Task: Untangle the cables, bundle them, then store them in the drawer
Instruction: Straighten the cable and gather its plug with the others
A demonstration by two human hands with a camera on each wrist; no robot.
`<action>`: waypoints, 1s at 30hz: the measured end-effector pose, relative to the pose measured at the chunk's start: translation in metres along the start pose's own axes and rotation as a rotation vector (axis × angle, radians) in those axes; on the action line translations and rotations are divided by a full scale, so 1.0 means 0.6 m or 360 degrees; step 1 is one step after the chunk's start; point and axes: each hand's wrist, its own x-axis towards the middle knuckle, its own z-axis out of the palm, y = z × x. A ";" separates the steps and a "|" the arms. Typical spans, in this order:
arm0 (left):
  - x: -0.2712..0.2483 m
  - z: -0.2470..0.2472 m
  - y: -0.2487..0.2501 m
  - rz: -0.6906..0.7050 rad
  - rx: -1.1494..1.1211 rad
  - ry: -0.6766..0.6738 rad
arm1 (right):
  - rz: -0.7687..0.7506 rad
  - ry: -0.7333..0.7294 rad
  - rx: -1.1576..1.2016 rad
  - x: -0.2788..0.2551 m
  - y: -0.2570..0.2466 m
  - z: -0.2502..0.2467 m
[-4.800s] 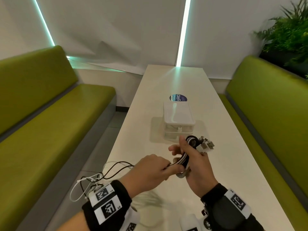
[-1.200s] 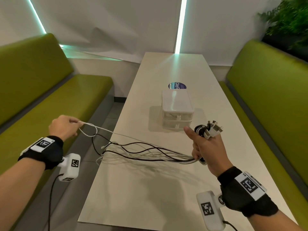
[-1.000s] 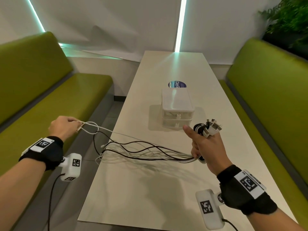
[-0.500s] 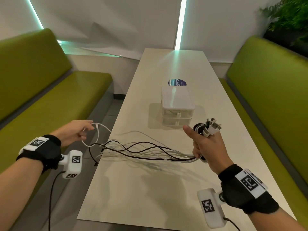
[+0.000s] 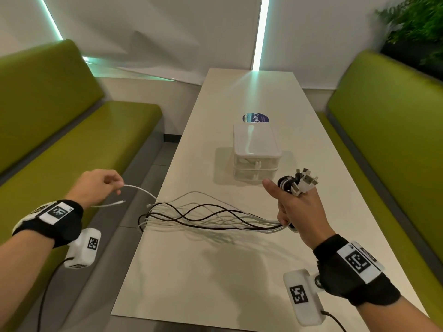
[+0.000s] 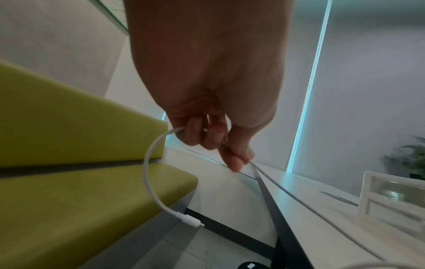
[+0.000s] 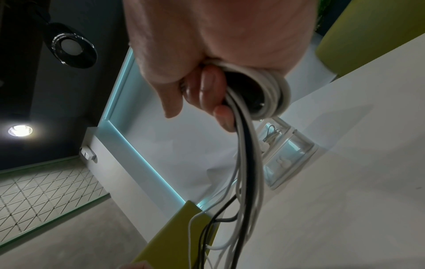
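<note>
My left hand (image 5: 96, 188) has come back in, pinching one thin white cable (image 5: 141, 191) to pull it free. My right hand (image 5: 297, 207) grips the black and white cables (image 5: 203, 216) trailing left over the worktop (image 5: 215, 271).

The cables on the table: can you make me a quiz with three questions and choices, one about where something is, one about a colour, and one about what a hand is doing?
1. Where is the small white plastic drawer box?
A. on the pale long table
B. on the bench
C. on the floor

2. What colour is the padded bench on the left?
A. red
B. green
C. blue

3. What is the left hand doing?
A. resting flat
B. opening a drawer
C. pinching one thin white cable

Answers: 1 A, the box stands on the tabletop beyond the right hand. 2 B, its cushions are olive green. 3 C, the left wrist view shows fingertips closed on that cable, its plug hanging free.
</note>
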 end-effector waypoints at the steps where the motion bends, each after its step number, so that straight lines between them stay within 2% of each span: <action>1: 0.000 0.001 0.001 0.0002 0.0024 0.0047 | -0.0005 -0.0004 -0.0003 0.000 0.000 0.001; 5: 0.001 0.005 0.025 0.0062 0.0039 0.0263 | -0.0033 -0.0030 -0.0028 -0.002 -0.003 0.007; 6: 0.005 0.010 0.033 0.0065 0.0123 0.0240 | -0.0039 -0.0034 -0.0035 -0.003 -0.004 0.009; 7: 0.007 0.015 0.040 0.0059 0.0279 0.0138 | -0.0043 -0.0037 -0.0044 -0.003 -0.004 0.012; 9: 0.010 0.036 0.054 0.0009 0.0740 -0.0225 | -0.0051 -0.0048 -0.0054 -0.005 -0.005 0.018; 11: 0.008 0.054 0.075 -0.0050 0.0854 -0.0443 | -0.0087 -0.0066 -0.0057 -0.009 -0.007 0.026; 15: 0.003 0.072 0.136 0.0200 0.0787 -0.0360 | -0.0224 -0.0109 -0.0112 -0.012 -0.008 0.033; 17: -0.003 0.075 0.168 0.0381 0.0549 -0.0237 | -0.0266 -0.0110 -0.0092 -0.011 -0.008 0.035; 19: -0.025 0.074 0.218 0.0580 0.0005 -0.0171 | -0.0279 -0.0116 -0.0060 -0.010 -0.010 0.037; 20: -0.043 0.072 0.250 0.0685 -0.0263 -0.0225 | -0.0280 -0.0118 -0.0043 -0.011 -0.012 0.039; 22: -0.088 0.064 0.321 0.0895 -0.0622 -0.0514 | -0.0302 -0.0101 0.0002 -0.013 -0.014 0.044; 24: -0.131 0.070 0.382 0.1051 -0.0715 -0.0840 | -0.0346 -0.0058 0.0048 -0.016 -0.016 0.049; 26: -0.160 0.091 0.422 0.1050 -0.0800 -0.1036 | -0.0371 0.0021 0.0090 -0.018 -0.019 0.053; 28: -0.176 0.105 0.447 0.0971 -0.0918 -0.1079 | -0.0348 0.0098 0.0139 -0.020 -0.019 0.052; 30: -0.179 0.110 0.457 0.0958 -0.0882 -0.1207 | -0.0281 0.0118 0.0195 -0.026 -0.020 0.048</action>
